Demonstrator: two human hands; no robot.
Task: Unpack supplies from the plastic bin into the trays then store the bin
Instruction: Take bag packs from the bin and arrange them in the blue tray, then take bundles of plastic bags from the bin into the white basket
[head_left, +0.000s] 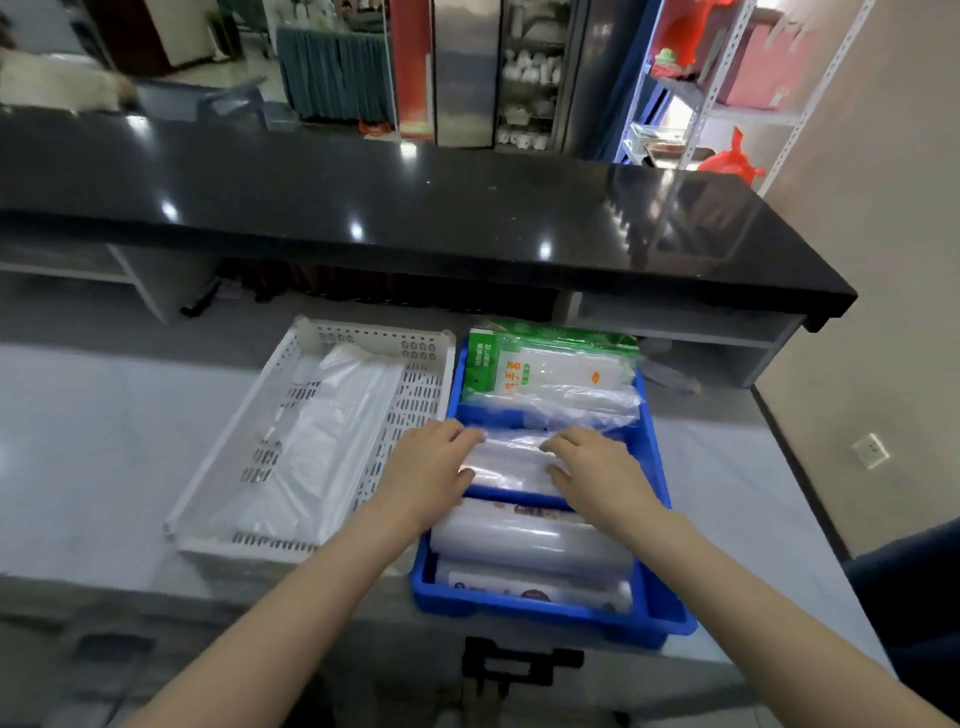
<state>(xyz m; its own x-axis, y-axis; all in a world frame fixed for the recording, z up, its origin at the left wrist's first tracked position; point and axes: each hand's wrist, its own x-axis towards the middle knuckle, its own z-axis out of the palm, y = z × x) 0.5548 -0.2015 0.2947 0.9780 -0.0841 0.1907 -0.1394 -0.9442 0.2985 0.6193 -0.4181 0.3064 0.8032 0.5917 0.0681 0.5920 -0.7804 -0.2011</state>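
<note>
Clear bag pack (511, 462): one, in the middle of the blue tray's (660, 618) three compartments, right between both hands
Left hand (428, 470): curled round its left end
Right hand (597, 470): same grip, right end
Containers: two side by side, the blue tray plus a white perforated basket (311, 332) holding white bags (311, 441)
Blurry: labels on the near packs (535, 566), can't read them

A grey counter (104, 441) bears a white basket (415, 395) beside a blue tray (545, 618).
</note>
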